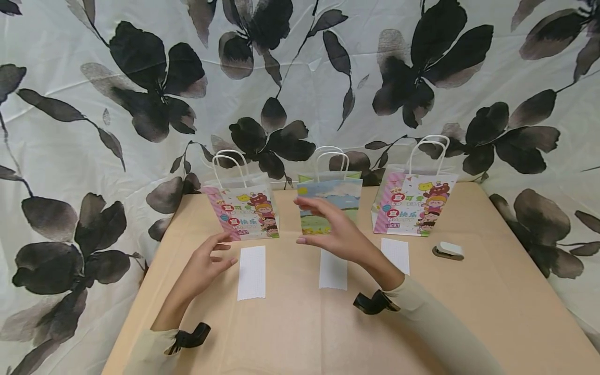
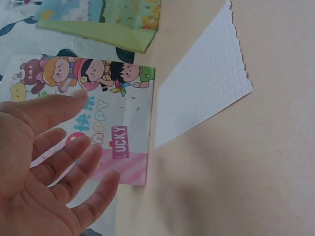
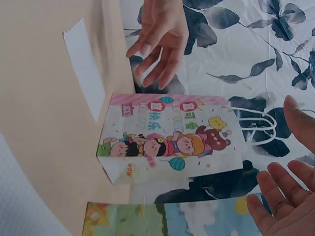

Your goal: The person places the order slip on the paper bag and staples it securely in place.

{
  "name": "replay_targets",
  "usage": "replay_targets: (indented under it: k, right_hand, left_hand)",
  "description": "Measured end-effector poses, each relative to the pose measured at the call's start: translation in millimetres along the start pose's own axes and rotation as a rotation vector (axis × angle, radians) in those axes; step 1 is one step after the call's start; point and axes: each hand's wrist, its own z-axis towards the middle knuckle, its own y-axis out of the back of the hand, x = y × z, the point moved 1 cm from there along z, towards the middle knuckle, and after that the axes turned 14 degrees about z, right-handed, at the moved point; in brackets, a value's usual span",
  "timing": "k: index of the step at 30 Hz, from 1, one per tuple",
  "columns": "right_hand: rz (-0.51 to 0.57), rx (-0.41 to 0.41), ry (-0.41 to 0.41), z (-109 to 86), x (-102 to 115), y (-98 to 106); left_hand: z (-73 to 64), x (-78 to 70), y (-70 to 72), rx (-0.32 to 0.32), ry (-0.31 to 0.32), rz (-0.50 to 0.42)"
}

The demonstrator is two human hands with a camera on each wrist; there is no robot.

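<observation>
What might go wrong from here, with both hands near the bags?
The right hand, in front of the middle bag, might knock that upright bag over. The left hand, near the left bag, could do the same there. In the head view, the right wrist partly covers the right slip; if lowered, it might shift that slip.

On the table (image 1: 290, 333), a landscape bag (image 1: 347, 195) is flanked by two cartoon bags (image 1: 412, 204) — a white slip (image 1: 251, 273) is laid before each, a stapler (image 1: 448, 251) at right. The left hand (image 1: 206, 265) is held near the left cartoon bag (image 1: 246, 212); the landscape bag is partly hidden by the right hand (image 1: 335, 232), thumb and fingers parted.
</observation>
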Motion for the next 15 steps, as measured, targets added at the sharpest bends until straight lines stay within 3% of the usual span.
replay_targets:
  k: [6, 15]
  right_hand:
    - [0.001, -0.004, -0.01, 13.8, -2, -10]
    - [0.003, -0.002, 0.009, 30.6, -8, -20]
  left_hand:
    - [7.8, 10.0, -10.8, 0.056, 0.028, -0.029]
    - [15.7, 15.9, -25.5, 0.073, 0.047, -0.004]
